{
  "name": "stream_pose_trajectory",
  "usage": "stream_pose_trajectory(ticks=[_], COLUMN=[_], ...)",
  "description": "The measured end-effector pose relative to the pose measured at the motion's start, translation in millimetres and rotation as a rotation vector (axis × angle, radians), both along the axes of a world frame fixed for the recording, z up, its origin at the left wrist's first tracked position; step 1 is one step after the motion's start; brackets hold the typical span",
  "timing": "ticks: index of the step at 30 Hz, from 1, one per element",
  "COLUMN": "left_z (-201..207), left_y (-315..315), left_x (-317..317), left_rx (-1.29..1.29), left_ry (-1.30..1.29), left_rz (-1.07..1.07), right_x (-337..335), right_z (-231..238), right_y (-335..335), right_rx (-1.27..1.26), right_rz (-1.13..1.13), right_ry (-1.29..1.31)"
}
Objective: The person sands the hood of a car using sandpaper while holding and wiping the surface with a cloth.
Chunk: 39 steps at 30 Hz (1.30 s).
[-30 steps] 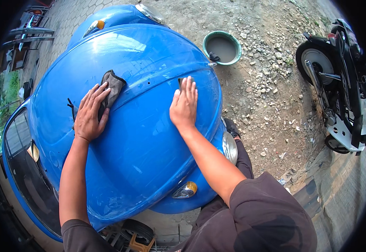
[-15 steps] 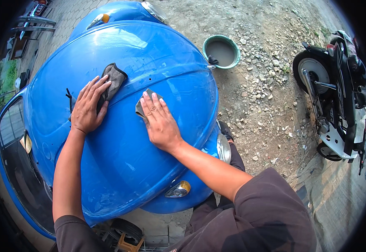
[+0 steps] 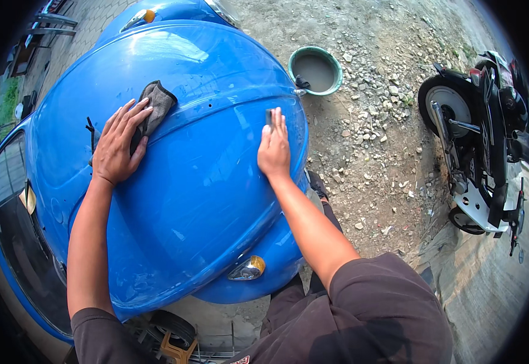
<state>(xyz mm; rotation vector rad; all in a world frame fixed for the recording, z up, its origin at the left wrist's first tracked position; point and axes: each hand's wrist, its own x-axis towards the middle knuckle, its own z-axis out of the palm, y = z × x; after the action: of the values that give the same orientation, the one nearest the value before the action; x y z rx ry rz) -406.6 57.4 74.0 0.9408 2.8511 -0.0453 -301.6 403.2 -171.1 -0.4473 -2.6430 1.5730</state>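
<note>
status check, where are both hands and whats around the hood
Left hand across gray cloth on blue hood. Right hand on hood, small dark pad peeking out. Green bucket just past hood's edge.

I read the left hand (image 3: 117,136) as palm down, fingers slightly spread, aimed far and right; thumb apart. Left forearm (image 3: 91,233) rises from near left, wrist little bent. Right hand (image 3: 275,148): well apart, palm down, fingers extended far, close together; its forearm (image 3: 310,221) slants from near right. I cannot see either palm.
</note>
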Motion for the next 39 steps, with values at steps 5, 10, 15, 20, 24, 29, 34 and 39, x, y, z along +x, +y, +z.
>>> stream_pose_trajectory(ticks=[5, 10, 15, 20, 24, 29, 34, 39], left_z=[-4.4, -0.1, -4.1, -2.6, -3.8, -13.9, -15.3, -29.8], left_y=[-9.9, -2.7, -7.4, -8.0, -5.3, -18.6, -19.1, -26.1], left_x=[2.9, 0.3, 5.1, 1.3, -4.7, 2.5, 1.2, -1.5], left_rx=[-0.02, -0.03, -0.038, -0.04, -0.026, -0.05, -0.036, -0.038], left_ry=[0.005, 0.007, 0.003, -0.004, 0.017, 0.041, 0.1, 0.164], left_rz=[0.008, 0.006, 0.01, 0.017, 0.0, -0.013, -0.043, -0.033], right_x=[51.1, 30.3, 36.2, 52.4, 4.1, 145.5, 93.4, 99.2], right_z=[30.6, 7.7, 22.6, 36.6, -3.1, 69.7, 29.7, 16.4], right_y=[-35.4, -1.6, -33.9, -11.0, 10.1, -35.4, 4.3, -6.7], right_rx=[0.045, -0.001, 0.011, 0.026, -0.047, 0.004, -0.04, -0.014], right_rz=[0.14, 0.08, 0.029, 0.297, -0.008, 0.452, 0.171, 0.076], right_ry=[0.079, 0.087, 0.001, 0.164, -0.045, 0.152, 0.148, 0.034])
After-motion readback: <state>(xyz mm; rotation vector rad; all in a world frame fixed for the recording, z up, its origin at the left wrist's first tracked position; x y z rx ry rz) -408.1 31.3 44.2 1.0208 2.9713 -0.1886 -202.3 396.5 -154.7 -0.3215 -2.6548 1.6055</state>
